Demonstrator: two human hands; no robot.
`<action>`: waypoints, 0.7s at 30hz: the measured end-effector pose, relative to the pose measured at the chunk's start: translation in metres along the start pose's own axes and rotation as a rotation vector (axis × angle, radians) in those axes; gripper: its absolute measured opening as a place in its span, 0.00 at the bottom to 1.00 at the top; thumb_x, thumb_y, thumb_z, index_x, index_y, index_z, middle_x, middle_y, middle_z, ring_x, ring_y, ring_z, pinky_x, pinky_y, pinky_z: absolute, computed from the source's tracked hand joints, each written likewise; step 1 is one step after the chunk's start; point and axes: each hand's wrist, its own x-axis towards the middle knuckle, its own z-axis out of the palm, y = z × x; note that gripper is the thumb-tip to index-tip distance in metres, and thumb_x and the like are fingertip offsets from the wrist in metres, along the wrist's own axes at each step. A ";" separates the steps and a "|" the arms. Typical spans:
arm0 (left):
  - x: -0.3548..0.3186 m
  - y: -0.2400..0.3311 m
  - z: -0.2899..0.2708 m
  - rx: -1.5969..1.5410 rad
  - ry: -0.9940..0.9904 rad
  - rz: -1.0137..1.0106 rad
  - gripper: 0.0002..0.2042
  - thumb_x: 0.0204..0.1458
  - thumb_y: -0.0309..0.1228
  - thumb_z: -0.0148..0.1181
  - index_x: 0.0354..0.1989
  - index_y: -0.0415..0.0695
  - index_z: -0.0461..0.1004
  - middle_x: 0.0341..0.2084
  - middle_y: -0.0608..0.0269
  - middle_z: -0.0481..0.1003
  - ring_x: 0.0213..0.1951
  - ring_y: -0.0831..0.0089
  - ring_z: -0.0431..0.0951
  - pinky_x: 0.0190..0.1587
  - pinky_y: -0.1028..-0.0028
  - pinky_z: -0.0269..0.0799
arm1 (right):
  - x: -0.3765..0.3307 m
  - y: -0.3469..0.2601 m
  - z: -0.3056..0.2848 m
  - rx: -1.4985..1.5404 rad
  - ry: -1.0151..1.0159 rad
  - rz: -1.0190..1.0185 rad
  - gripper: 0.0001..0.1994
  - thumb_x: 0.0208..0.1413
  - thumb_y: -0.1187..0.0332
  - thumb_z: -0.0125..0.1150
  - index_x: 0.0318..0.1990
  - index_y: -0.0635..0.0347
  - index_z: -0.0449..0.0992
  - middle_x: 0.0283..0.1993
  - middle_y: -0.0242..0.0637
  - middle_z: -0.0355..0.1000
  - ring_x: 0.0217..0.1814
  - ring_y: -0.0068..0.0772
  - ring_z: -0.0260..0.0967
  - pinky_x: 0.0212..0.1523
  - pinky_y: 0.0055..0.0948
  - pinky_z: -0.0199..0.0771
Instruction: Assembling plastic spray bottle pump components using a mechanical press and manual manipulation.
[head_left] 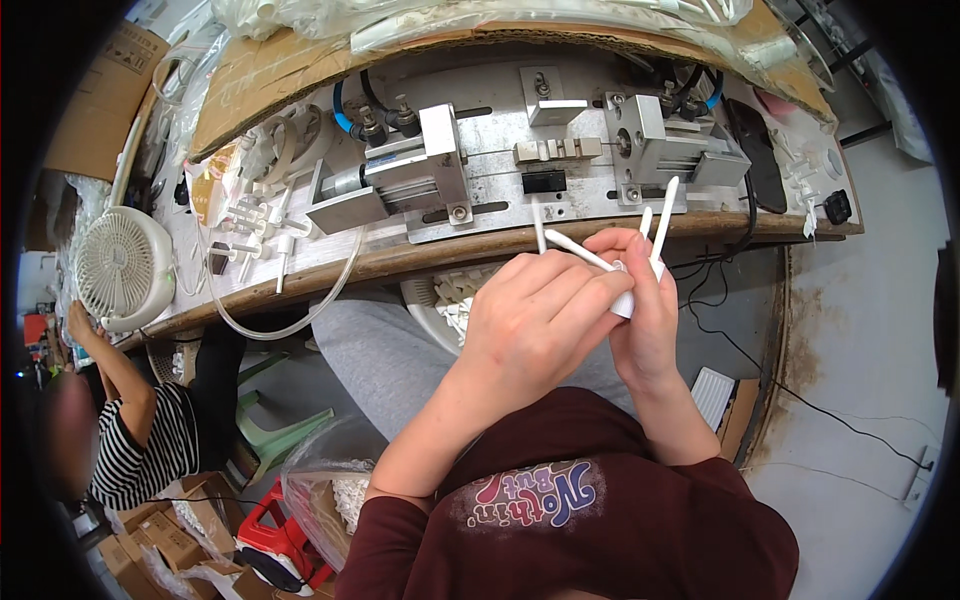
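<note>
My left hand (535, 310) and my right hand (645, 320) meet just in front of the bench edge, fingers closed around white plastic parts. A white cap-like piece (622, 305) shows between the fingertips. From my right hand a long slim white rod (665, 220) with a rounded tip points up and away, with a shorter white tip beside it. Another white rod (578, 248) slants out from above my left fingers. How these pieces join is hidden by my fingers. Beyond my hands sits a metal fixture (490, 225) with two facing cylinder blocks and a small slotted block (557, 150) between them.
Several white branched plastic parts (262, 225) lie left of the fixture, near a clear hose (290, 330). A basin (420, 300) of white pieces is below the bench edge. A white fan (125, 268) and a co-worker in a striped top (150, 445) are at left. A dark phone (757, 155) lies at right.
</note>
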 end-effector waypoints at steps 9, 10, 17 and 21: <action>0.004 0.002 -0.005 -0.117 0.135 -0.105 0.17 0.37 0.20 0.72 0.41 0.43 0.82 0.34 0.63 0.77 0.33 0.68 0.78 0.34 0.72 0.75 | 0.003 0.000 -0.004 0.043 0.017 -0.010 0.18 0.71 0.56 0.46 0.46 0.63 0.73 0.29 0.27 0.69 0.22 0.10 0.56 0.21 0.12 0.52; 0.006 0.003 -0.008 -0.044 0.158 -0.151 0.16 0.39 0.20 0.71 0.40 0.42 0.82 0.33 0.63 0.76 0.34 0.69 0.78 0.34 0.72 0.75 | 0.005 0.000 -0.007 0.062 -0.001 -0.027 0.17 0.71 0.57 0.47 0.45 0.64 0.73 0.28 0.27 0.68 0.21 0.10 0.54 0.21 0.12 0.51; 0.015 -0.033 -0.005 0.506 0.051 -0.032 0.13 0.42 0.25 0.69 0.39 0.39 0.81 0.46 0.64 0.80 0.34 0.70 0.78 0.37 0.73 0.75 | 0.004 -0.005 -0.011 0.006 0.045 -0.070 0.16 0.69 0.66 0.50 0.57 0.67 0.70 0.29 0.30 0.68 0.21 0.11 0.54 0.21 0.12 0.52; 0.019 -0.033 -0.001 0.518 -0.024 -0.101 0.12 0.45 0.27 0.69 0.39 0.43 0.82 0.46 0.67 0.81 0.30 0.69 0.79 0.35 0.72 0.75 | 0.002 -0.006 -0.014 -0.035 0.035 -0.080 0.21 0.69 0.66 0.49 0.65 0.68 0.64 0.33 0.34 0.72 0.22 0.12 0.59 0.24 0.12 0.59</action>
